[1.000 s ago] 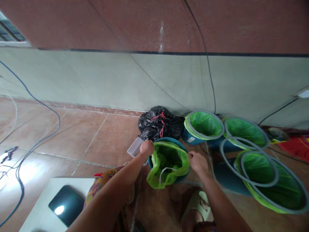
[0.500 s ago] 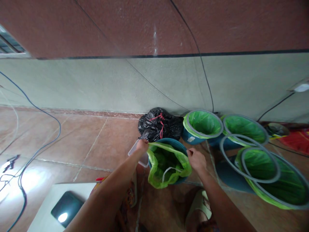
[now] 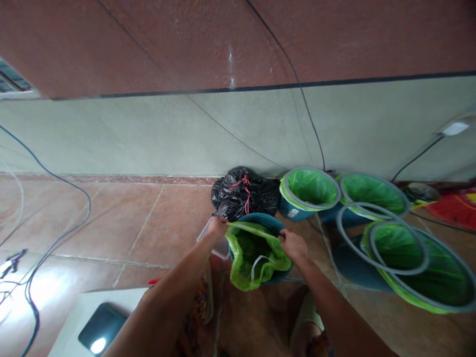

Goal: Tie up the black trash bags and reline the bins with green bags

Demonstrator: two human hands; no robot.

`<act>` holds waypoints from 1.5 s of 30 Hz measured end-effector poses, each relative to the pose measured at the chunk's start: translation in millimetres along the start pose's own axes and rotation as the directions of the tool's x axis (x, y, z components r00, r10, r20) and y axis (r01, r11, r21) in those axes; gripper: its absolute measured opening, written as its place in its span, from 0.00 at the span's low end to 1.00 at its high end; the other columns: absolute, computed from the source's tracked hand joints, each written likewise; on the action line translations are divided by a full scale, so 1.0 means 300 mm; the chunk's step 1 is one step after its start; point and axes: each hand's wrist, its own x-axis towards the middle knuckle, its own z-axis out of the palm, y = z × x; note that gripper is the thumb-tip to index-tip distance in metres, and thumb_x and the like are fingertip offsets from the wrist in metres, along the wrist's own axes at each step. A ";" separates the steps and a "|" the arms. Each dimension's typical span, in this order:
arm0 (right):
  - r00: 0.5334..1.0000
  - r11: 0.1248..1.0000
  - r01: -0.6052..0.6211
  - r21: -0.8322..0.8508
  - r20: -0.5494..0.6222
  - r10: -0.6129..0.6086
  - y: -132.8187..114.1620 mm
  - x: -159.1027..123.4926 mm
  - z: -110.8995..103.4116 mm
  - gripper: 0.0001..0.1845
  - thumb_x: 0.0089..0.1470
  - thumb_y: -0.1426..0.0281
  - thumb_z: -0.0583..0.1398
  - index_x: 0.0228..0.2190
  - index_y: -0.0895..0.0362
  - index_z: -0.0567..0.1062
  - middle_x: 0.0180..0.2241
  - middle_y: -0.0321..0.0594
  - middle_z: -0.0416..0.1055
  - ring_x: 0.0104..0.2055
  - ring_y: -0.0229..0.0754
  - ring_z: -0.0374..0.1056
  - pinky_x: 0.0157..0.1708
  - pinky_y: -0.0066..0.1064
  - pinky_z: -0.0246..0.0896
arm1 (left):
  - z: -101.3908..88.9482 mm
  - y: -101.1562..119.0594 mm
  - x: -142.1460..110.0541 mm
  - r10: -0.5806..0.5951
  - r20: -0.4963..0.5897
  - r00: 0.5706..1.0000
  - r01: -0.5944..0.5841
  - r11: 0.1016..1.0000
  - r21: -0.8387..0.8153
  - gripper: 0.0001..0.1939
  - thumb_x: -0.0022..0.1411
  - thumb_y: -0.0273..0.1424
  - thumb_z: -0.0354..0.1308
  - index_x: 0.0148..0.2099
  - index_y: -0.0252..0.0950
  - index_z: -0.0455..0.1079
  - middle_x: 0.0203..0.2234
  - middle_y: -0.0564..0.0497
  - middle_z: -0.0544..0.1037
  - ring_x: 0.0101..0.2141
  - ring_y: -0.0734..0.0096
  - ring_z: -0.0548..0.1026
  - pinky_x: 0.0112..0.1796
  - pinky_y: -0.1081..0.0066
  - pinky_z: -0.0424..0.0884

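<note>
A small teal bin (image 3: 260,219) stands on the tiled floor by the wall, with a lime-green plastic liner bag (image 3: 250,255) draped in and over its near rim. My left hand (image 3: 216,227) pinches the bag's edge at the bin's left rim. My right hand (image 3: 293,244) grips the bag's edge at the right rim. The green edge is stretched taut between both hands across the bin's mouth. A whitish strip shows inside the bag.
A tied black rubbish bag (image 3: 243,192) lies behind the bin by the wall. Several teal bins with green liners and grey rings (image 3: 311,187) (image 3: 409,258) stand to the right. A clear plastic tub (image 3: 213,243) lies left. Blue cable (image 3: 55,218) and a white box (image 3: 92,322) are at left.
Both hands have pulled the green bag's edge further back across the bin's mouth, stretching it taut; my right hand moved slightly left and up. The view shifted a little.
</note>
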 end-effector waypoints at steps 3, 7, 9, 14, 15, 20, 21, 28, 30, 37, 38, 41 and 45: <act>0.996 0.993 0.091 0.074 -0.028 -0.089 -0.024 0.009 0.027 0.27 0.57 0.72 0.56 0.58 0.62 0.67 0.55 0.53 0.71 0.55 0.48 0.69 0.54 0.33 0.60 | 0.002 0.003 0.001 0.011 0.006 1.000 -0.011 1.000 0.002 0.10 0.48 0.18 0.54 0.29 0.32 0.76 0.21 0.56 0.72 0.26 0.77 0.69 0.26 0.79 0.59; 0.993 0.987 0.114 0.109 0.003 -0.115 -0.058 0.012 0.072 0.24 0.54 0.76 0.57 0.54 0.62 0.73 0.51 0.50 0.75 0.53 0.45 0.70 0.54 0.30 0.59 | -0.001 0.006 -0.006 0.014 0.021 1.000 -0.015 1.000 0.020 0.12 0.48 0.18 0.54 0.32 0.32 0.77 0.22 0.56 0.74 0.26 0.77 0.70 0.26 0.79 0.60; 0.994 0.988 0.106 0.114 0.005 -0.107 -0.062 0.015 0.070 0.18 0.55 0.75 0.56 0.46 0.59 0.78 0.46 0.47 0.78 0.50 0.45 0.72 0.51 0.30 0.61 | -0.008 0.003 -0.009 0.007 0.027 1.000 -0.008 0.999 0.034 0.13 0.49 0.18 0.54 0.33 0.33 0.77 0.23 0.56 0.76 0.27 0.76 0.71 0.26 0.79 0.62; 0.998 0.990 0.056 0.127 -0.037 -0.052 -0.031 0.037 0.008 0.17 0.61 0.64 0.53 0.37 0.53 0.82 0.39 0.42 0.80 0.44 0.44 0.74 0.41 0.27 0.62 | -0.030 0.000 -0.021 -0.016 0.026 1.000 0.014 0.994 0.105 0.14 0.50 0.18 0.53 0.36 0.32 0.78 0.29 0.50 0.79 0.33 0.69 0.76 0.32 0.76 0.66; 0.998 0.990 0.043 0.131 -0.045 -0.038 -0.023 0.040 -0.005 0.19 0.61 0.62 0.52 0.36 0.53 0.82 0.38 0.42 0.80 0.43 0.44 0.74 0.40 0.27 0.62 | -0.033 0.005 -0.028 -0.018 0.026 0.999 0.015 0.992 0.124 0.15 0.50 0.18 0.53 0.37 0.32 0.78 0.31 0.48 0.80 0.35 0.66 0.76 0.34 0.74 0.67; 0.995 0.990 -0.027 0.135 -0.091 0.040 -0.008 0.039 -0.035 0.21 0.62 0.59 0.51 0.39 0.52 0.82 0.40 0.42 0.80 0.44 0.45 0.74 0.39 0.28 0.62 | -0.022 0.096 -0.076 0.132 0.019 0.991 -0.134 0.970 0.205 0.30 0.48 0.18 0.56 0.55 0.36 0.72 0.52 0.42 0.74 0.52 0.59 0.71 0.51 0.67 0.66; 0.994 0.991 -0.035 0.132 -0.101 0.048 -0.011 0.039 -0.040 0.21 0.62 0.58 0.51 0.40 0.51 0.82 0.41 0.42 0.80 0.44 0.45 0.74 0.40 0.29 0.62 | -0.011 0.125 -0.083 0.234 0.028 0.972 -0.235 0.945 0.227 0.32 0.48 0.19 0.57 0.57 0.37 0.70 0.54 0.43 0.72 0.54 0.59 0.69 0.54 0.66 0.64; 0.995 0.994 -0.057 0.091 -0.072 0.064 -0.025 0.068 -0.082 0.22 0.62 0.57 0.50 0.42 0.49 0.81 0.43 0.44 0.79 0.44 0.47 0.74 0.38 0.31 0.63 | 0.105 0.258 -0.041 0.420 0.213 0.882 -0.466 0.842 0.272 0.15 0.62 0.33 0.54 0.49 0.40 0.75 0.44 0.47 0.79 0.48 0.61 0.74 0.52 0.66 0.65; 0.996 0.995 -0.056 0.079 -0.060 0.061 -0.017 0.084 -0.089 0.21 0.61 0.56 0.51 0.41 0.49 0.82 0.43 0.44 0.79 0.43 0.46 0.74 0.37 0.30 0.62 | 0.122 0.258 -0.006 0.374 0.224 0.900 -0.427 0.859 0.281 0.14 0.65 0.30 0.49 0.43 0.39 0.77 0.39 0.47 0.81 0.44 0.64 0.76 0.49 0.69 0.67; 0.992 0.989 -0.042 0.145 -0.112 0.058 0.025 0.202 -0.060 0.19 0.59 0.57 0.54 0.39 0.52 0.82 0.43 0.46 0.79 0.43 0.46 0.73 0.38 0.31 0.62 | 0.143 0.268 0.098 0.333 0.159 0.929 -0.366 0.891 0.269 0.14 0.67 0.31 0.49 0.46 0.37 0.75 0.43 0.44 0.79 0.45 0.63 0.75 0.48 0.69 0.66; 0.990 0.982 -0.043 0.184 -0.123 0.066 0.032 0.226 -0.048 0.18 0.59 0.59 0.55 0.38 0.53 0.82 0.43 0.46 0.79 0.42 0.46 0.73 0.39 0.31 0.62 | 0.149 0.273 0.110 0.324 0.151 0.934 -0.354 0.897 0.266 0.14 0.67 0.32 0.49 0.47 0.36 0.74 0.44 0.43 0.79 0.46 0.63 0.75 0.49 0.69 0.66; 0.989 0.957 -0.051 0.287 -0.119 0.088 0.054 0.290 -0.004 0.16 0.58 0.63 0.55 0.37 0.55 0.82 0.42 0.45 0.79 0.42 0.43 0.73 0.41 0.29 0.62 | 0.171 0.277 0.152 0.281 0.133 0.950 -0.307 0.919 0.249 0.14 0.66 0.34 0.51 0.48 0.36 0.74 0.45 0.43 0.79 0.47 0.62 0.75 0.50 0.68 0.65; 0.992 0.920 -0.076 0.384 -0.065 0.109 0.087 0.340 0.048 0.15 0.56 0.64 0.56 0.34 0.56 0.82 0.39 0.45 0.80 0.41 0.44 0.74 0.41 0.29 0.64 | 0.194 0.256 0.219 0.198 0.140 0.970 -0.224 0.954 0.199 0.12 0.62 0.34 0.57 0.42 0.34 0.77 0.40 0.44 0.80 0.43 0.62 0.76 0.46 0.68 0.67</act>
